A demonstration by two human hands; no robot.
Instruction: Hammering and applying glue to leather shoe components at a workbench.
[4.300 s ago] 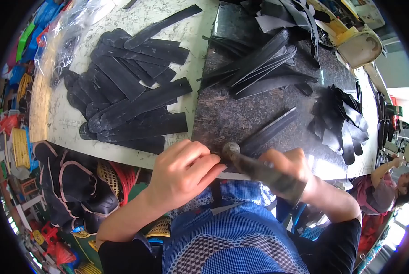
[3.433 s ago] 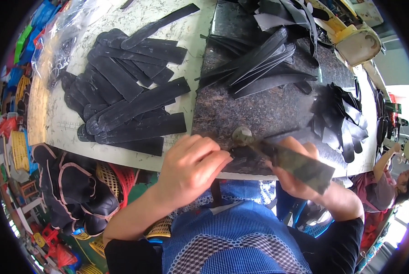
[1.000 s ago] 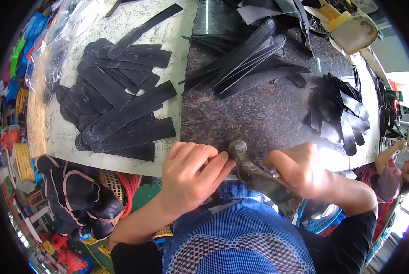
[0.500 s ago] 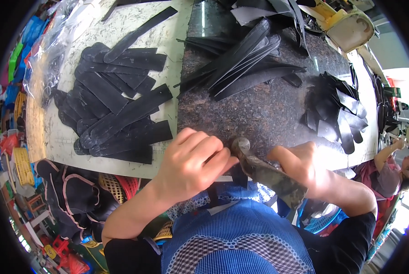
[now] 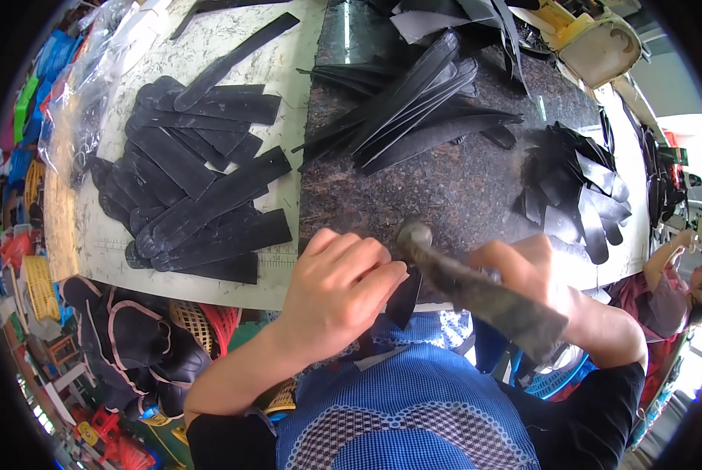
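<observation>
Near the front edge of the dark stone slab (image 5: 367,211), my left hand (image 5: 343,286) has its fingers closed on a black strip (image 5: 403,298). The short visible part of that strip hangs at the edge, and the rest is hidden under my fingers. My right hand (image 5: 523,270) grips a worn metal hammer (image 5: 484,294). Its rounded end is beside my left fingertips, and its broad, flared end points down to the right over the apron. The hammer's handle is mostly hidden by my hand.
Left on the white board (image 5: 273,274) lies a pile of black strips (image 5: 194,180). A fanned stack of strips (image 5: 414,110) rests on the far slab, with more black pieces (image 5: 582,188) at the right. Another person (image 5: 668,290) is at the far right.
The hammer has turned, its broad end swinging up and right while its rounded end stays close to my left fingers. More of the black strip shows below my left fingertips.
</observation>
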